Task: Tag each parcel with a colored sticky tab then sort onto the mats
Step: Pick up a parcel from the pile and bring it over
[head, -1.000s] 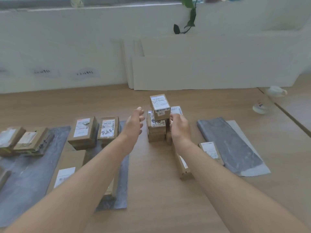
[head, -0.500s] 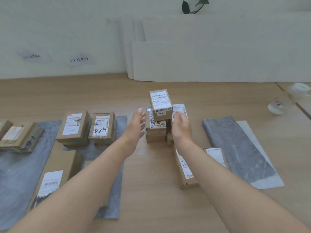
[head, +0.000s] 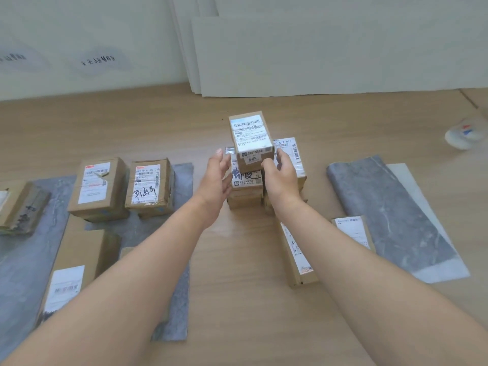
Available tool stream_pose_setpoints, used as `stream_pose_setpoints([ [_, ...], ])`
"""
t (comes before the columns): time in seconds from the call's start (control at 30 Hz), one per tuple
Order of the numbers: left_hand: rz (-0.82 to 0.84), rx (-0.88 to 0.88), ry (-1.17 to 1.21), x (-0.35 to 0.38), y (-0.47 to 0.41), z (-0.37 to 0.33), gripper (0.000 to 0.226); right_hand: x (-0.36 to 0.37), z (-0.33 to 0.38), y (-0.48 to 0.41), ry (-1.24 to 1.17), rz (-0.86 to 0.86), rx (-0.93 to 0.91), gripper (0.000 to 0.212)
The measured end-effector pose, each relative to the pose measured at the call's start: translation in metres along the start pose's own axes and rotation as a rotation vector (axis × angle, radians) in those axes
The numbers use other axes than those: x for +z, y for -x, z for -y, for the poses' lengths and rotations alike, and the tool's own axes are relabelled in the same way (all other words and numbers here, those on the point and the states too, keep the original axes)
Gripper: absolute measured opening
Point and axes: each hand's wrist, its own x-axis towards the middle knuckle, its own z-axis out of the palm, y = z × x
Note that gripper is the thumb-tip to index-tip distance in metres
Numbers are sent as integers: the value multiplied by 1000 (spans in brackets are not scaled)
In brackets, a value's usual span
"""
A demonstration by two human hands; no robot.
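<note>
A small brown parcel (head: 250,136) with a white label sits tilted on top of a stack of parcels (head: 247,191) in the middle of the wooden floor. My right hand (head: 281,178) curls round its lower right corner, thumb on the front face and fingers on the right side. My left hand (head: 215,180) is spread just to the left of it, apart from it. Grey mats lie at the right (head: 383,207), left of centre (head: 182,175) and far left (head: 21,260). I see no sticky tabs.
Two labelled parcels (head: 99,186) (head: 149,187) stand on the left-centre mat, and a bigger one (head: 79,260) lies nearer me. A flat parcel (head: 295,254) and another (head: 353,231) lie under my right forearm. White boards (head: 317,54) lean on the wall; a white roll (head: 462,134) is far right.
The view has tilted down and come closer to the stack. Both hands have closed in on the top parcel, and the right thumb now lies on its front face.
</note>
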Motion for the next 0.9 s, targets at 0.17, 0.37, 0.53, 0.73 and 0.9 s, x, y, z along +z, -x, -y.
stream_pose_setpoints([
  [0.17,18,44,-21,1,-3,4,59,-3,-8,0,-62,-29,-31,22],
  [0.37,-5,88,-22,-5,10,4,58,-5,-9,14,-72,-75,-49,20],
  [0.53,-15,151,-55,-8,40,-5,57,-10,-1,41,-98,-87,-88,21],
  [0.73,-21,182,-38,-11,88,-19,57,-15,15,77,-34,-44,-173,50],
  [0.9,2,215,14,-11,128,-36,59,-25,41,119,-38,-52,-231,45],
])
